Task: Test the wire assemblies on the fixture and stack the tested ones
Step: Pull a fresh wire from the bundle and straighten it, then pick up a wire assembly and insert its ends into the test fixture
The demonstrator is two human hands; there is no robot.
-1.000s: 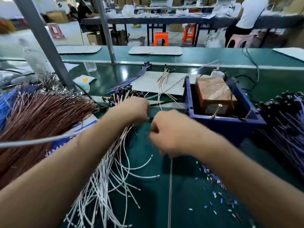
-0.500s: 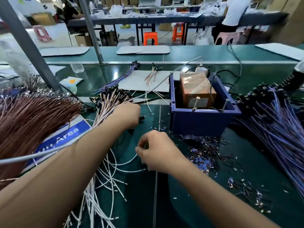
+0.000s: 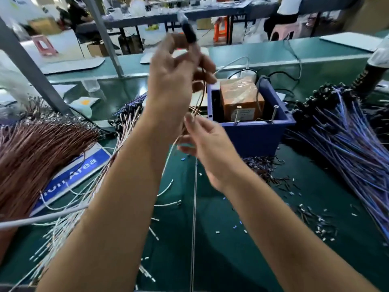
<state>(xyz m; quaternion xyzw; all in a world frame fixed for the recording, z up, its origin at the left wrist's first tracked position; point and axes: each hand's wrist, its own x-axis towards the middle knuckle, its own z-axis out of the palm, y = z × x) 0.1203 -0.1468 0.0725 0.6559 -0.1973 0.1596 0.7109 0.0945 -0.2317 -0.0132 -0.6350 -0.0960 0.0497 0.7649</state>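
Copper-pink wire assembly [image 3: 196, 102] hangs at twelve o'clock, light and floppy; left hand [image 3: 174, 74] pinches its black connector [image 3: 188, 34], right hand [image 3: 202, 138] pinches lower down. Best gripped by the connector.

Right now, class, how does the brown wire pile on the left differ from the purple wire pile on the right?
The brown wire pile is reddish-brown; the purple wire pile is blue-purple. The brown wire pile's far ends look silvery, while the purple wire pile ends in black caps. Both fan out across the green bench.

green workbench [image 3: 263, 239], orange stools [image 3: 221, 28], grey post [image 3: 101, 28]
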